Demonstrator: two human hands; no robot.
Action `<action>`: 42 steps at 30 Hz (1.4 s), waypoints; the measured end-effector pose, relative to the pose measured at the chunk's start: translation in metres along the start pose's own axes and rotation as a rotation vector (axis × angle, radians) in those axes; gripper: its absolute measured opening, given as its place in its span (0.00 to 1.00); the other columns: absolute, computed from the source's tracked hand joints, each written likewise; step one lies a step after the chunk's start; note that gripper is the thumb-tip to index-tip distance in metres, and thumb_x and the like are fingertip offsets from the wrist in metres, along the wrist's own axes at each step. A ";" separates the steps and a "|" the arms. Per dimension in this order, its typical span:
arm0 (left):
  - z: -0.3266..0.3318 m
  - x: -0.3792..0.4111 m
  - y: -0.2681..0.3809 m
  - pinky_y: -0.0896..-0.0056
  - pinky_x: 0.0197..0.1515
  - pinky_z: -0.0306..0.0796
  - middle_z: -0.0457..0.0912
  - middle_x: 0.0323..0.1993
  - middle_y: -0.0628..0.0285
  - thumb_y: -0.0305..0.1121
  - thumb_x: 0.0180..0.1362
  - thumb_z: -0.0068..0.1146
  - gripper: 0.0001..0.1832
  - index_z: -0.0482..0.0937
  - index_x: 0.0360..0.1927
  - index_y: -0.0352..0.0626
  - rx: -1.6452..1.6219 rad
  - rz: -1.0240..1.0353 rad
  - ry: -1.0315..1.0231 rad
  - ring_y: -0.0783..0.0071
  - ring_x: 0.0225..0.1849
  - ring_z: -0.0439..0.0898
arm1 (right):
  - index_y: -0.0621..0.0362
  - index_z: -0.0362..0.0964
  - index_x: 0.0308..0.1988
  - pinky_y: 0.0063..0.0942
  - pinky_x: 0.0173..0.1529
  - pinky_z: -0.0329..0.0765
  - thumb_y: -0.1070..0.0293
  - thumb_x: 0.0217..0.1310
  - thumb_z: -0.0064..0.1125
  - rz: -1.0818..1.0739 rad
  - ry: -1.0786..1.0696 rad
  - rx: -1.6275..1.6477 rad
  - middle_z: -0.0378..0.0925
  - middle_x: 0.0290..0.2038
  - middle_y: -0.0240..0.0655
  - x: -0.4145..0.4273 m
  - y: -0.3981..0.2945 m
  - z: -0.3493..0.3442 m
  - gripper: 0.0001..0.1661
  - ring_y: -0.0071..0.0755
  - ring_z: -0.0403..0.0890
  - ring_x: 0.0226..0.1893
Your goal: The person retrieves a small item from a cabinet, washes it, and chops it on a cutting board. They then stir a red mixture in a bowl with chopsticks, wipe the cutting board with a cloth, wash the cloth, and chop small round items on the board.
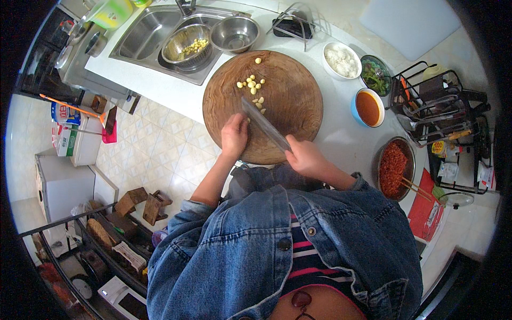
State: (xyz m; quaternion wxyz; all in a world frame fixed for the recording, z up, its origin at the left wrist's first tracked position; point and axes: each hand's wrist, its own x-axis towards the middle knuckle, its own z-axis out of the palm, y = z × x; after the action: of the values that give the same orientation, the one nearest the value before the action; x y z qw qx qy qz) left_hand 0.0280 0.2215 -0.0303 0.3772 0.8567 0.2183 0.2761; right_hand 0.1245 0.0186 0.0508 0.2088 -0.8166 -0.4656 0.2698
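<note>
A cleaver is in my right hand, its handle within the closed fingers. The blade slants up and left across the round wooden chopping board. Beside the blade's far end, my left hand rests on the board with curled fingers. A pale bit of what looks like a peeled garlic clove shows at its fingertips, mostly hidden. Just right of the blade lie several cut garlic pieces. Several whole peeled garlic cloves sit farther up the board, with a single clove near its far edge.
A steel colander holding more cloves stands in the sink, beside a steel bowl. Rightward are a bowl of rice, greens, a bowl of reddish sauce, a bowl of chopped red food with chopsticks, and a black rack.
</note>
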 end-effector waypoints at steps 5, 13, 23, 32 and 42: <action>0.000 0.000 0.002 0.60 0.34 0.68 0.72 0.26 0.49 0.23 0.53 0.53 0.04 0.70 0.31 0.37 -0.026 -0.024 0.017 0.50 0.31 0.74 | 0.63 0.58 0.45 0.55 0.30 0.69 0.65 0.54 0.50 -0.027 0.002 0.050 0.74 0.21 0.53 -0.008 -0.002 -0.007 0.20 0.62 0.75 0.25; 0.001 -0.002 -0.002 0.57 0.34 0.68 0.73 0.28 0.49 0.22 0.52 0.51 0.04 0.71 0.31 0.37 -0.005 -0.010 0.006 0.48 0.32 0.74 | 0.64 0.59 0.44 0.56 0.31 0.69 0.65 0.54 0.50 -0.002 -0.015 0.024 0.74 0.22 0.53 0.000 -0.007 -0.006 0.19 0.62 0.75 0.26; 0.001 0.002 0.006 0.56 0.35 0.69 0.73 0.30 0.50 0.26 0.52 0.55 0.06 0.72 0.33 0.38 0.037 0.005 0.005 0.48 0.33 0.74 | 0.63 0.59 0.42 0.56 0.31 0.68 0.65 0.55 0.50 0.012 0.057 0.025 0.73 0.22 0.53 0.001 0.012 0.005 0.18 0.62 0.75 0.27; 0.004 0.006 0.000 0.57 0.34 0.69 0.73 0.30 0.50 0.24 0.53 0.53 0.03 0.71 0.31 0.37 0.026 0.048 0.026 0.48 0.32 0.74 | 0.63 0.59 0.42 0.56 0.30 0.68 0.65 0.55 0.49 0.005 0.069 0.021 0.73 0.21 0.53 -0.002 0.009 0.004 0.17 0.62 0.75 0.25; 0.007 0.005 -0.001 0.55 0.32 0.68 0.72 0.28 0.49 0.22 0.53 0.49 0.02 0.70 0.31 0.38 0.032 0.074 0.042 0.46 0.32 0.74 | 0.64 0.59 0.44 0.55 0.30 0.69 0.66 0.54 0.50 -0.005 0.027 0.022 0.73 0.21 0.52 -0.008 -0.002 -0.006 0.19 0.60 0.75 0.25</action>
State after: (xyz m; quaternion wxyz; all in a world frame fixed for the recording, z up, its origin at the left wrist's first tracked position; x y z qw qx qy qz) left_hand 0.0358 0.2215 -0.0336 0.3484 0.8640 0.1986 0.3044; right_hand 0.1238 0.0117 0.0588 0.2245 -0.8166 -0.4619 0.2633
